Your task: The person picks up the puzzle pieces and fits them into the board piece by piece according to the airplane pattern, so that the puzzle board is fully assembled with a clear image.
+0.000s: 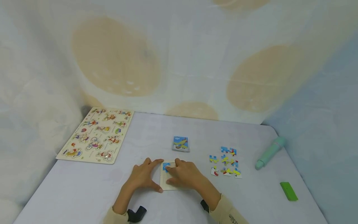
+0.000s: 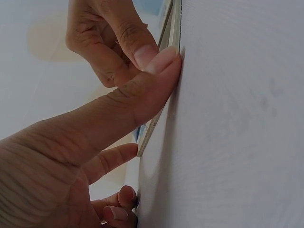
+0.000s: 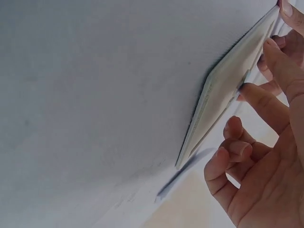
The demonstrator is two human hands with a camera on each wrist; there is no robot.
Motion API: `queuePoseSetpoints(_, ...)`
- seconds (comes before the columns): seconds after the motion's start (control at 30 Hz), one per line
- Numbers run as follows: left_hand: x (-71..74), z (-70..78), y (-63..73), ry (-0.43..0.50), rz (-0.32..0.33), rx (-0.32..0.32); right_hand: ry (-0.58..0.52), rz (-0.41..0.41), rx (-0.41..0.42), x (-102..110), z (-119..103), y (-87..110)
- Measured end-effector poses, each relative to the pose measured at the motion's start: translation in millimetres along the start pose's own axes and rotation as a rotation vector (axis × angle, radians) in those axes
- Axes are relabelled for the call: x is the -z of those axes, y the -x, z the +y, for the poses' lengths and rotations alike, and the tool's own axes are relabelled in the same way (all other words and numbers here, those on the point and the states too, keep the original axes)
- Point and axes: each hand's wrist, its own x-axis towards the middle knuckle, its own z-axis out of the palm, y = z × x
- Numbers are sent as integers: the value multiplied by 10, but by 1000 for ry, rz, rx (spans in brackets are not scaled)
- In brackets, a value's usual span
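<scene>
A small, pale, square puzzle tray (image 1: 165, 183) lies flat before me in the head view. In its far left corner is a blue jigsaw piece (image 1: 165, 165). My left hand (image 1: 142, 175) spans the tray's left side, thumb at the near corner and forefinger at the far one. My right hand (image 1: 185, 174) reaches over the tray and touches the blue piece with a fingertip. The right wrist view shows that fingertip on the piece (image 3: 243, 81), with other fingers bent loosely over the tray (image 3: 221, 90). Part of the tray is hidden under the right hand.
Several loose jigsaw pieces (image 1: 225, 160) lie to the right. Behind the tray sits a small picture (image 1: 181, 144) of a yellow plane. A large picture board (image 1: 86, 158) is at the far left. A teal cylinder (image 1: 270, 153) and a green block (image 1: 289, 191) lie at the right.
</scene>
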Motion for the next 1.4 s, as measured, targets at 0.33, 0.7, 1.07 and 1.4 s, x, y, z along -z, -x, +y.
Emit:
queuePoseSetpoints(0.33,-38,-49,8,-7,11,12,-154,65,-67,101,190,77)
queuePoseSetpoints(0.7,-21,-42,39,10,11,34,-411,174,-317,120,761,279)
queuePoseSetpoints(1.07,-17,-31,18,0,15,21,-510,245,-466,3,1248,546)
queuePoseSetpoints(1.4,-25,-13,1,-14,19,6,-472,253,-606,-22,1486,753)
